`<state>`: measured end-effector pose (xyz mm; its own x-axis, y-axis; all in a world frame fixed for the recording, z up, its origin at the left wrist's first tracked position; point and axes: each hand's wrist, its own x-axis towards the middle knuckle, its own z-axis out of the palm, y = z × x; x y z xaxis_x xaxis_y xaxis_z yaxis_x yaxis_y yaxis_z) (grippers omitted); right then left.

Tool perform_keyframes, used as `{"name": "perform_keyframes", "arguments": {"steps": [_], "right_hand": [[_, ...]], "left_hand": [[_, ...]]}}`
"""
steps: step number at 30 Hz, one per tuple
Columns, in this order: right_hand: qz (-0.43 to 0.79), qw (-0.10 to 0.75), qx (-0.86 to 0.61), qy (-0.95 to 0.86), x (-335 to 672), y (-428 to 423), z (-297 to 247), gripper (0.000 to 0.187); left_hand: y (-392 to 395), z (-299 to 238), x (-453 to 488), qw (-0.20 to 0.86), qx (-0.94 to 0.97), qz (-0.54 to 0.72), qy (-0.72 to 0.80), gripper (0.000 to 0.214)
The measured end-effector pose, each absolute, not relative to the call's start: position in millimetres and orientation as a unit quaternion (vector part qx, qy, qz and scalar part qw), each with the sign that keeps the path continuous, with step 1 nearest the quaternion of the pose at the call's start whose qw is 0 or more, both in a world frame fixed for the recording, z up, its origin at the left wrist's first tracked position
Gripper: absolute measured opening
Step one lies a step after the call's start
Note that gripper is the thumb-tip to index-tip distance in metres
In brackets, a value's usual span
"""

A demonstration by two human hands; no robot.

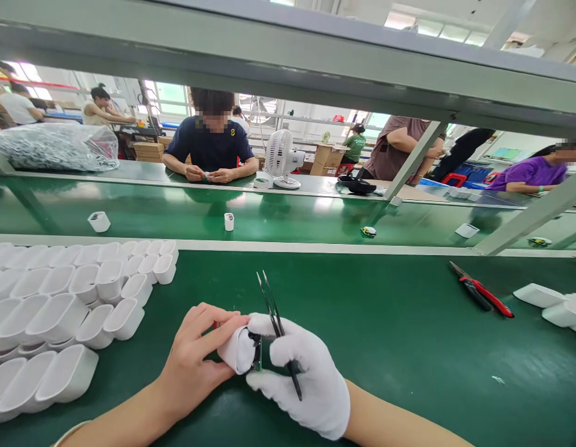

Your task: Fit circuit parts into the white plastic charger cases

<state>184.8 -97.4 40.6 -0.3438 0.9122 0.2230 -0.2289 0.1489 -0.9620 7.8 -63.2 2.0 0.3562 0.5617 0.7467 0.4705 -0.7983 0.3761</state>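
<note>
My bare left hand grips a small white plastic shell with a dark circuit board showing at its open end. My right hand, in a white glove, touches the same shell with thumb and forefinger and holds black tweezers whose tips point up and away. Both hands hover just above the green mat near its front edge.
Several empty white shells lie in rows at the left. Red-handled cutters and more white parts lie at the right. Beyond runs a green conveyor with single shells on it. People sit across, beside a white fan.
</note>
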Motion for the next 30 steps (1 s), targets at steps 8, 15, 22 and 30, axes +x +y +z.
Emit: {"name": "perform_keyframes", "arguments": {"steps": [8, 15, 22, 30], "right_hand": [[0.728, 0.457, -0.281, -0.428, 184, -94, 23, 0.053], [0.718, 0.488, -0.255, -0.425, 177, -99, 24, 0.052], [0.730, 0.488, -0.231, -0.420, 176, -97, 20, 0.052], [0.738, 0.486, -0.224, -0.412, 176, -95, 17, 0.046]], "left_hand": [[-65, 3, 11, 0.068, 0.835, 0.479, 0.262, 0.031], [-66, 4, 11, 0.067, 0.843, 0.480, 0.235, 0.029], [-65, 5, 11, 0.060, 0.844, 0.482, 0.228, 0.029], [-66, 5, 11, 0.066, 0.845, 0.480, 0.226, 0.024]]}}
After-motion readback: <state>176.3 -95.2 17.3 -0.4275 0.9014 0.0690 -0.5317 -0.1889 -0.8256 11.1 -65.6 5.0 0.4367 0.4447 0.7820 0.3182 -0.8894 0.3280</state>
